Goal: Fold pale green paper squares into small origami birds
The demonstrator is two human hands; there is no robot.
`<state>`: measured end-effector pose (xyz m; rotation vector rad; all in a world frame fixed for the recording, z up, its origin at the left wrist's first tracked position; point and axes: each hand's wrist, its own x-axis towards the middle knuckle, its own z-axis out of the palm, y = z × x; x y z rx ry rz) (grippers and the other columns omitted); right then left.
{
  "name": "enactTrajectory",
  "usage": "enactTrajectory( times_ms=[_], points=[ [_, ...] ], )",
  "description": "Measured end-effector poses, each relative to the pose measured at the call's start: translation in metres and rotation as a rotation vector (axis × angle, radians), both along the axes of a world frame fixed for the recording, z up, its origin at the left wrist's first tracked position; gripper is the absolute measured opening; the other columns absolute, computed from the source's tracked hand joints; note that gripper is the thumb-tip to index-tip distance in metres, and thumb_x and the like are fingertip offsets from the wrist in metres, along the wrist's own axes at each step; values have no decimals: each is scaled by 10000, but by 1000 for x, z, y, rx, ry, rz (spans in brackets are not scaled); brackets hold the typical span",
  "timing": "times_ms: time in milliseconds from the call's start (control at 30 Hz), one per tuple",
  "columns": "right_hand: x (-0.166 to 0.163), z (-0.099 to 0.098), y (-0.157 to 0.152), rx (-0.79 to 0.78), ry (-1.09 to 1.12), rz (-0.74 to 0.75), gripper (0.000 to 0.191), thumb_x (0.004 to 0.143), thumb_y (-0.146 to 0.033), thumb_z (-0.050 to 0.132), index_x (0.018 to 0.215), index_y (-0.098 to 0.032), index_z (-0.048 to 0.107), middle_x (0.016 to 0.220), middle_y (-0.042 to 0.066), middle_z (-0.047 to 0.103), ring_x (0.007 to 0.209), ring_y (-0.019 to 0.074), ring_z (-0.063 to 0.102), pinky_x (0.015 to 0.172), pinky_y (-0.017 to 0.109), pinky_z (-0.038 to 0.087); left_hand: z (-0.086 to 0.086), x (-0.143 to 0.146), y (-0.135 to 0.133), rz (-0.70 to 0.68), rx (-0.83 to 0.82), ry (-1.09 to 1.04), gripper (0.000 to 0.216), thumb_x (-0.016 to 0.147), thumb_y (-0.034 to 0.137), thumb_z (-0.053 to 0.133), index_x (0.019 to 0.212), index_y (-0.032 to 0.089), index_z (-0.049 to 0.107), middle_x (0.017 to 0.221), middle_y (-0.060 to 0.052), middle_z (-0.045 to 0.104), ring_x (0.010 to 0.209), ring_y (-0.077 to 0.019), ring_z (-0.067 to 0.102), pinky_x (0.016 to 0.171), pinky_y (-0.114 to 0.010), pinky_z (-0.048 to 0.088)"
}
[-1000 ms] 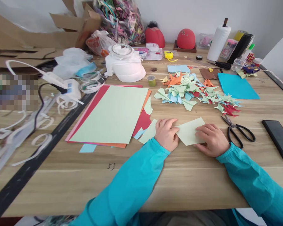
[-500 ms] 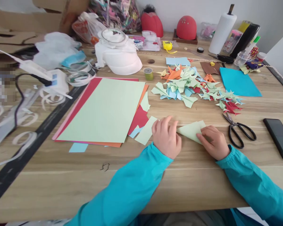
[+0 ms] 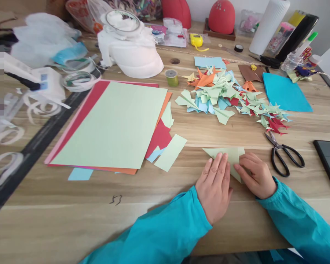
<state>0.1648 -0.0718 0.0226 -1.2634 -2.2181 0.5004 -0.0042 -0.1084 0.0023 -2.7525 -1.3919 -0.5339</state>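
A pale green sheet of paper point(image 3: 226, 151), folded to a triangle with a narrow strip along its right side, lies on the wooden table. My left hand point(image 3: 214, 189) rests on its lower left part, fingers stretched out flat and close together. At the right edge my right hand point(image 3: 255, 173) pinches the paper between thumb and bent fingers. A loose pale green strip point(image 3: 171, 152) lies to the left of my hands. Scissors with black handles point(image 3: 282, 154) lie to the right. Behind is a heap of small folded paper pieces point(image 3: 214, 90) in green, blue, orange and red.
A stack of large coloured sheets point(image 3: 110, 124) lies at left, with scraps by its right side. Farther back stand a white cap point(image 3: 137, 51), a thread spool point(image 3: 171, 78) and a yellow tape measure point(image 3: 196, 40). Blue paper point(image 3: 287, 91) and a phone point(image 3: 328, 163) are at right.
My left hand has come from beside the paper onto it, its fingers now flat. The folded paper has turned, its long edge now at the top. The camera view has shifted a little.
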Motion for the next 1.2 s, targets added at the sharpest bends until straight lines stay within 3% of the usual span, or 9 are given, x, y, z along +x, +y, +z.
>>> enactTrajectory(
  times_ms=[100, 233, 333, 467, 700, 1200],
  points=[
    [1, -2, -1, 17, -10, -57, 48, 825, -172, 507, 835, -164, 553, 727, 55, 575, 699, 168, 499, 649, 309, 441, -1, -1, 1, 0, -54, 7, 562, 844, 383, 389, 1274, 22, 414, 1393, -198, 338, 1325, -325, 224, 1069, -479, 204],
    [4, -6, 0, 63, -51, -98, 299, 820, -168, 521, 1118, -154, 511, 948, 101, 589, 869, 199, 538, 766, 344, 476, -3, -1, 1, -3, -65, -4, 542, 839, 389, 388, 1244, 35, 457, 1367, -195, 383, 1305, -340, 266, 1056, -498, 210],
    [5, -8, 1, 76, -111, -46, 287, 829, -147, 495, 1112, -153, 542, 1064, 129, 543, 948, 218, 522, 821, 371, 468, -2, -1, 1, 0, -69, -20, 539, 824, 391, 404, 1232, 46, 476, 1356, -194, 400, 1278, -341, 320, 1010, -465, 297],
    [4, -9, 2, 110, -160, -27, 259, 820, -132, 505, 1066, -136, 590, 1061, 141, 527, 860, 203, 517, 774, 376, 480, 0, -6, 6, 5, -51, -29, 524, 815, 376, 425, 1221, 51, 487, 1324, -204, 438, 1210, -331, 419, 930, -443, 388],
    [5, -11, 2, 108, -186, -19, 269, 831, -125, 479, 1063, -164, 609, 1060, 130, 523, 819, 192, 511, 739, 377, 490, -2, -18, 18, -108, 135, -98, 335, 766, 218, 512, 1041, 45, 589, 1236, -219, 521, 1218, -350, 408, 1010, -496, 328],
    [9, -12, 1, 135, -322, -52, 302, 818, -171, 500, 1098, -172, 612, 1089, 140, 547, 937, 259, 517, 806, 437, 466, -3, -17, 17, -129, -105, -8, 493, 835, 326, 426, 1230, 33, 470, 1349, -216, 398, 1299, -353, 271, 1035, -488, 281]
  ],
)
